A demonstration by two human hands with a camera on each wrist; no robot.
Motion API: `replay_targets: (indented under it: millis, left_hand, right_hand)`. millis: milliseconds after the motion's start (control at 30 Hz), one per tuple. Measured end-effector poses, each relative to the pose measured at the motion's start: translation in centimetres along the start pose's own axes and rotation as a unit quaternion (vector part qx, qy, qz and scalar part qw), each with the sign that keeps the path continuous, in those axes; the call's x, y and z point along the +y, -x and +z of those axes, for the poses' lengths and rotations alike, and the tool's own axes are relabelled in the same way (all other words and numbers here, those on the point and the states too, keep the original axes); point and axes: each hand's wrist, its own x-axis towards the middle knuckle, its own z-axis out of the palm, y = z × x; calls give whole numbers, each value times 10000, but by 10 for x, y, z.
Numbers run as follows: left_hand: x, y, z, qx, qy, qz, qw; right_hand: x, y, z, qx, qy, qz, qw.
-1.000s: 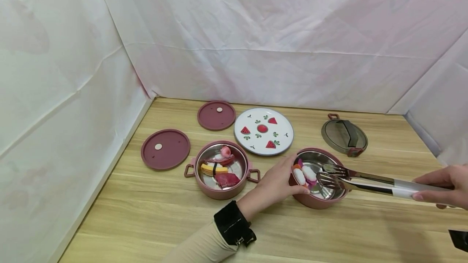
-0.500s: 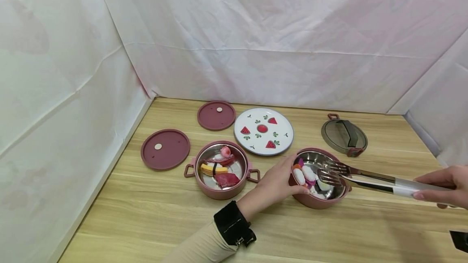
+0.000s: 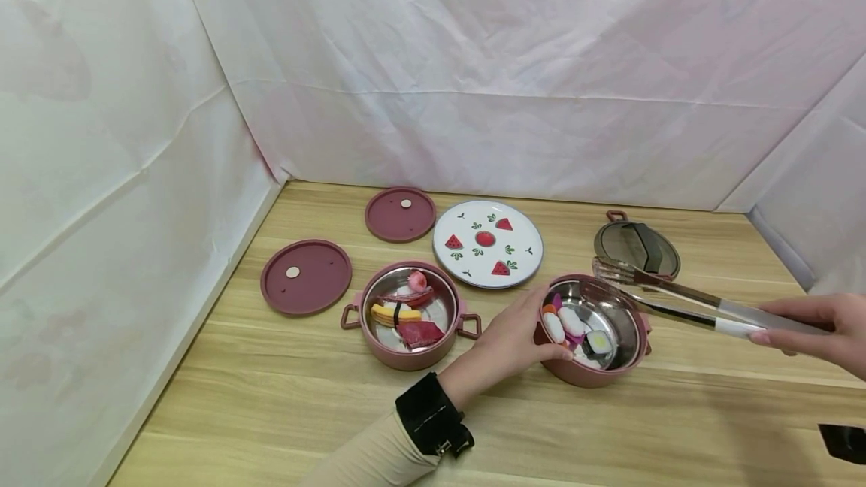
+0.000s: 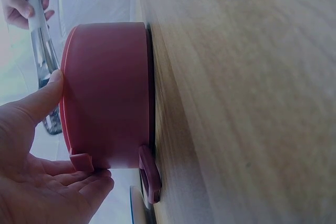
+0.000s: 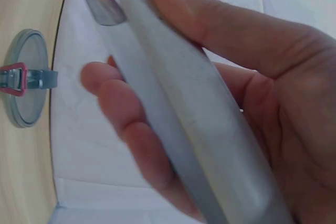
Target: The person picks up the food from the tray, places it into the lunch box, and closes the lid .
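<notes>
My right hand [image 3: 822, 331] holds metal tongs [image 3: 704, 307] by their pale grey handles, as the right wrist view also shows. The fork-like tips hover above the right-hand pink pot [image 3: 585, 376], apart from the food. At that pot's left side my left hand [image 3: 510, 337] grips it, the thumb on the rim and the fingers by a side bracket in the left wrist view. Inside the pot a sushi roll [image 3: 598, 343] with a pale, yellow-centred end lies at the right. White-topped toy sushi pieces [image 3: 571, 320] with orange and purple parts lie at the left.
Left of my left hand, another pink pot [image 3: 409, 359] holds several toy food pieces. Behind stand two maroon lids [image 3: 307, 288], a white watermelon-patterned plate [image 3: 483, 265] and a transparent lid [image 3: 616, 243] at back right. White cloth walls [image 3: 507, 58] surround the table.
The tongs have risen from inside the right-hand pot and shifted slightly back. The sushi roll now lies uncovered on the pot's bottom. My left hand has stayed in place.
</notes>
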Motion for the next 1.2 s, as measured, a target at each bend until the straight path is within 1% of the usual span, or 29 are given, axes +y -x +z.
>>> replay_targets:
  millis: [67, 100, 200, 267, 300, 433, 533, 567, 700, 933, 1067, 1200]
  left_hand:
    - [-1, 0, 0, 20, 7, 39, 10000]
    - [-1, 0, 0, 35, 24, 70, 10000]
    - [-1, 0, 0, 52, 45, 114, 9999]
    - [-1, 0, 0, 39, 46, 71, 10000]
    - [-1, 0, 0, 28, 57, 43, 10000]
    - [0, 0, 1, -36, 9, -110, 9999]
    - [0, 0, 1, -48, -4, -133, 9999]
    - [0, 0, 2, -46, -11, -127, 9999]
    - [0, 0, 2, -23, -3, -64, 10000]
    - [-2, -1, 2, 28, 102, 62, 9999]
    - [-2, -1, 2, 46, 96, 105, 9999]
    - [-1, -1, 1, 23, 68, 66, 10000]
  right_hand:
    - [-2, -2, 1, 177, 128, -90, 9997]
    - [-4, -4, 1, 195, 260, -101, 9994]
    - [-8, -11, 0, 22, 576, -108, 9983]
    - [-10, -17, 2, -28, 623, -170, 9979]
    - [-11, -20, 2, -54, 610, -214, 9979]
    - [-14, -33, 10, 75, 370, -424, 9984]
    - [-18, -42, 18, 65, 169, -514, 9985]
    - [-20, -45, 20, 4, 112, -524, 9986]
    - [-24, -55, 30, -12, 11, -666, 9978]
    - [-30, -68, 43, -180, -24, -869, 9961]
    - [-33, -75, 49, -128, -25, -1016, 9947]
    - [-35, -81, 55, -92, -69, -1102, 9938]
